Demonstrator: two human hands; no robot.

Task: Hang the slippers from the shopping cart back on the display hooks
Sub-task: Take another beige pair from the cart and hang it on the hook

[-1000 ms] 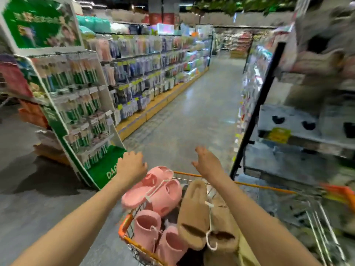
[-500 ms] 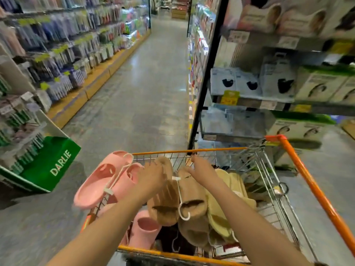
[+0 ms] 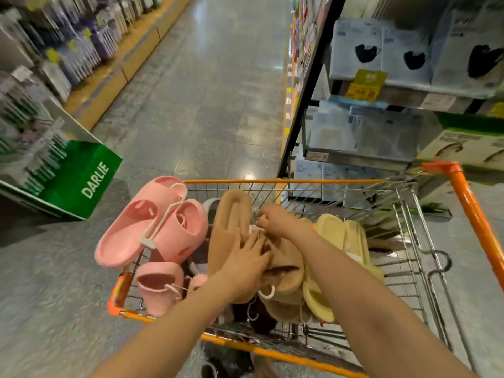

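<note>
Compared with half a second earlier, both hands have sunk onto the slipper pile and the view has tilted further down. Left to right: a green cardboard display stand (image 3: 81,184) on the floor; a pair of pink foam slippers on a white hanger (image 3: 152,225) lying across the left rim of the orange-framed wire shopping cart (image 3: 283,181), long axis running from near-left to far-right; the left hand (image 3: 245,264), fingers spread flat on the tan plush slippers (image 3: 231,227), which lie lengthwise in the cart, toes away; the right hand (image 3: 275,221), fingers curled, apparently pinching at the tan pair; pale yellow slippers (image 3: 335,236) beside it.
</note>
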